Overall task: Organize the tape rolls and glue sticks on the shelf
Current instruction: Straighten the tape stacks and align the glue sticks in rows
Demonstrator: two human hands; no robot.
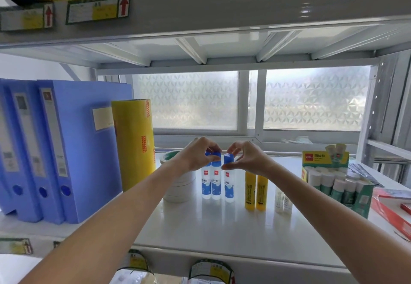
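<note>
Hands (195, 155) (245, 158) on 3 glue sticks (216, 185)

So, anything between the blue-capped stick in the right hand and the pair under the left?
Nothing visible: the glue stick pinched by the right hand stands a narrow gap from the pair the left hand holds.

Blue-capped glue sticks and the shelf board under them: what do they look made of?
Blue-capped glue sticks: likely plastic. The tubes are smooth and white with printed labels, and the blue caps look glossy and moulded.
Shelf board: probably painted metal. The surface is flat and white with a soft sheen reflecting the window light, though coated board cannot be ruled out.
</note>
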